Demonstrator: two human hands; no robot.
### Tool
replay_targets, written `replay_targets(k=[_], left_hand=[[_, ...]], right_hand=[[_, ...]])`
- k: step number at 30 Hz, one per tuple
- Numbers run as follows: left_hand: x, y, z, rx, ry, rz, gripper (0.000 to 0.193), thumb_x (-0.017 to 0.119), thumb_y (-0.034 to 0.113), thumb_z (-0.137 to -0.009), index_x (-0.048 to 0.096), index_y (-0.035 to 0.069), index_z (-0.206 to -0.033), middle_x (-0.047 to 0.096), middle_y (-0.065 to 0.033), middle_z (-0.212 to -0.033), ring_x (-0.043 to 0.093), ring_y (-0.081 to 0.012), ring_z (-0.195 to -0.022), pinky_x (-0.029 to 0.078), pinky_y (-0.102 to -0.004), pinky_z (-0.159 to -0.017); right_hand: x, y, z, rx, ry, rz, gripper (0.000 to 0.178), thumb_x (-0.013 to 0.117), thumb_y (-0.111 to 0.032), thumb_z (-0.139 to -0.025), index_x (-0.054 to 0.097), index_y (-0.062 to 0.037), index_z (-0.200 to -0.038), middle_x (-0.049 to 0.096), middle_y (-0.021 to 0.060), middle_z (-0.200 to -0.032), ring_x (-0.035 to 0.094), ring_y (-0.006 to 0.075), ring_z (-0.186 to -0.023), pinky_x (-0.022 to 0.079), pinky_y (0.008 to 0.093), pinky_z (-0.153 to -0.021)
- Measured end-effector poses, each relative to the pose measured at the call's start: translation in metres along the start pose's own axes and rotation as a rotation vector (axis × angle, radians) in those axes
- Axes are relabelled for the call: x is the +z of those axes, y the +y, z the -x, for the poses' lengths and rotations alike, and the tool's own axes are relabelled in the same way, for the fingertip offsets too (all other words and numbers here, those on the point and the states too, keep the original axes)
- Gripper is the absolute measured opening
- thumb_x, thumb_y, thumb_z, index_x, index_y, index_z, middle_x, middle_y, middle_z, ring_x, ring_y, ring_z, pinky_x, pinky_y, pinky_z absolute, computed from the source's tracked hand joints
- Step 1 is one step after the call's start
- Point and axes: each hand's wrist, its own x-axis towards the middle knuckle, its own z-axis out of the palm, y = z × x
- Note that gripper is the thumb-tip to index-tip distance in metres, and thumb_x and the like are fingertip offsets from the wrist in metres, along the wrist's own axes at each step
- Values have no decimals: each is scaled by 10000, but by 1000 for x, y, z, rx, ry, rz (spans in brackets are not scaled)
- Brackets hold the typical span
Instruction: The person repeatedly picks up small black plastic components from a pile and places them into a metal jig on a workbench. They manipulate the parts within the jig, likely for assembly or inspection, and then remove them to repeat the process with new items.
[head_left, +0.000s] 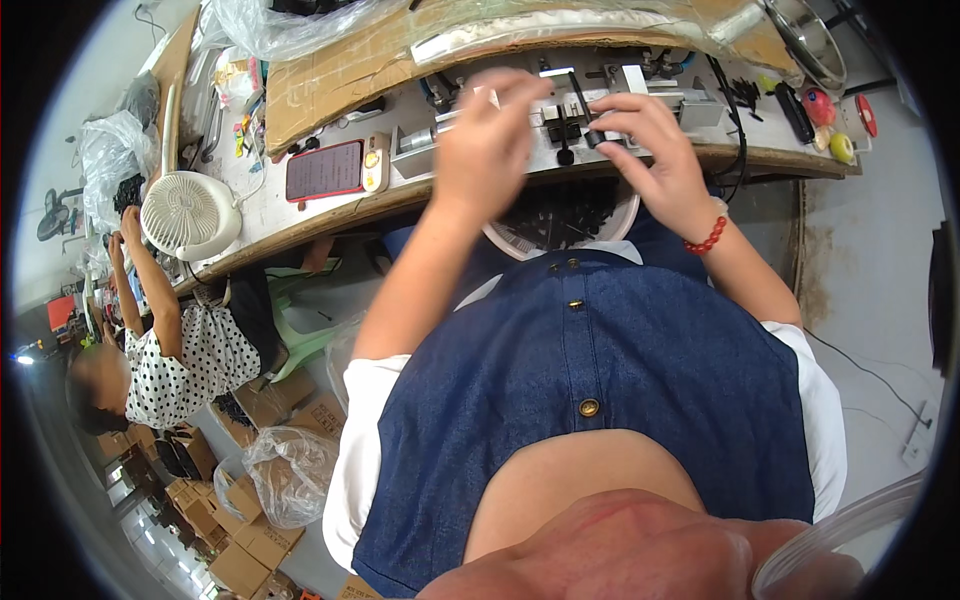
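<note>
A metal fixture with a black clamp [565, 130] stands at the edge of the workbench in front of me. My right hand [660, 160], with a red bead bracelet at its wrist, reaches the fixture's right side. Its thumb and fingers close around a small black part [596, 137]; its exact kind is unclear. My left hand [485, 145] is raised just left of the clamp, over a metal cylinder block [415, 145]. Motion smears its fingers, so whether they hold anything is hidden. Below the bench edge, a pale basket [497, 240] holds many black pieces [565, 215].
Left on the bench are a phone [325, 172], a cream-coloured device [374, 162] and a white fan [190, 215]. Cardboard [340, 95] lies behind. A metal bowl [808, 42] and black cables [738, 130] are at right. A co-worker [190, 360] works farther left.
</note>
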Motion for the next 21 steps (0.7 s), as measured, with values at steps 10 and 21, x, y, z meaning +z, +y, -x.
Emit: replay_targets(k=[10, 21], left_hand=[[-60, -143, -126, -143, -46, -612, 344, 686, 94, -858, 690, 65, -1201, 684, -172, -1110, 583, -398, -1087, 488, -477, -959], [-39, -137, -139, -59, -42, -478, 267, 758, 319, -891, 783, 115, -1063, 762, -108, -933, 685, -337, -930, 531, -444, -849]], right_hand=[[41, 12, 9, -141, -124, 394, 192, 645, -71, -870, 668, -53, -1059, 640, 60, -1294, 559, 298, -1136, 511, 401, -980], [12, 17, -32, -239, -81, 326, 265, 732, -185, -905, 672, -63, -1133, 655, 80, -1250, 560, 302, -1133, 450, 425, -1015]])
